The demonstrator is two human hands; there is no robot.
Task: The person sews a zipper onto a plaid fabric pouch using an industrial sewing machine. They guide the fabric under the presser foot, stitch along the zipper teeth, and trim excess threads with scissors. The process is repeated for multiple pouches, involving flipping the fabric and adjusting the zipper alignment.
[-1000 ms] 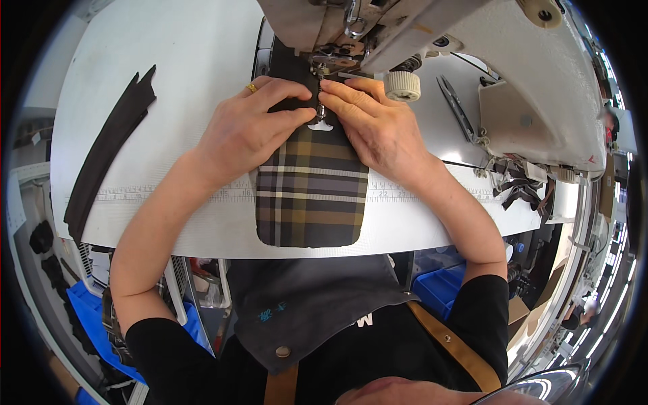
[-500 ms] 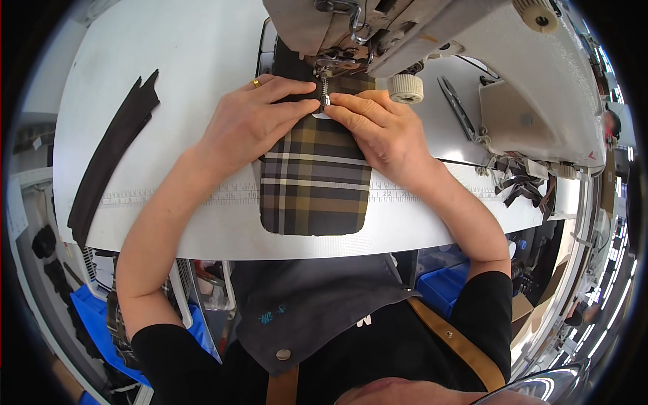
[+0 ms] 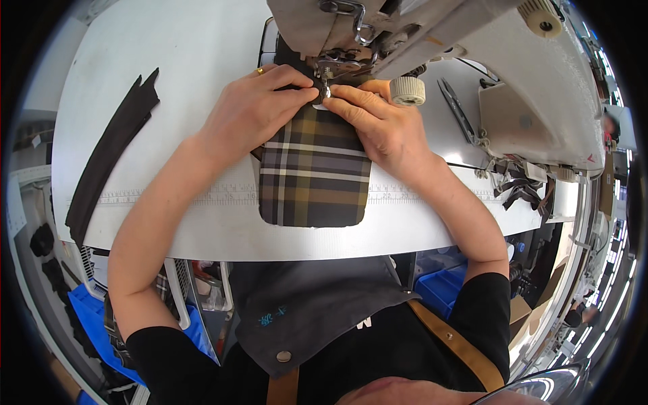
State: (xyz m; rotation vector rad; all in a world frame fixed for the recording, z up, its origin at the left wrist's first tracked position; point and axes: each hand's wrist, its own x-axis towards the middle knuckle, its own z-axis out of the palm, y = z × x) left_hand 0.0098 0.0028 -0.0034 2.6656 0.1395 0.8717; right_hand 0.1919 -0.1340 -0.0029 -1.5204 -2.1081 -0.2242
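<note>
A plaid fabric piece with rounded lower corners (image 3: 314,185) lies under the presser foot (image 3: 325,89) of a sewing machine (image 3: 398,30). My left hand (image 3: 246,118) has its fingers closed at the fabric's upper left, fingertips just left of the foot. My right hand (image 3: 381,131) presses its closed fingers onto the same piece, tips right beside the foot; part of it is behind a cream knob (image 3: 407,90). Dark material runs beneath the machine head.
On the white table (image 3: 135,169) lie a dark fabric strip (image 3: 108,158) at left, thread snips (image 3: 455,108) and dark scraps (image 3: 523,192) at right. Blue bins (image 3: 439,287) are below the table edge; a co-worker (image 3: 584,312) is at the far right.
The plaid piece has moved up under the machine, its lower edge now farther from me. Both my hands have shifted with it, my left one slightly upward.
</note>
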